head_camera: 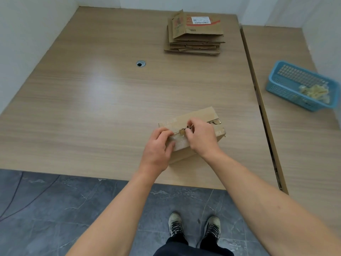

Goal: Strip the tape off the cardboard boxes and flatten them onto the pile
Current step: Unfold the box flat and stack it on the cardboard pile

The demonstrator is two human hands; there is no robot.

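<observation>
A small brown cardboard box [203,115] sits near the front of the pale wood-grain worktop [92,108]. Its long axis runs left to right, with the right end angled slightly away. The left hand [158,147] grips the box's left end, fingers [166,131] curled over its top. The right hand [202,136] pinches what seems to be crinkled clear tape [181,131] at the top seam. A pile [195,36] of flattened cardboard lies at the back.
</observation>
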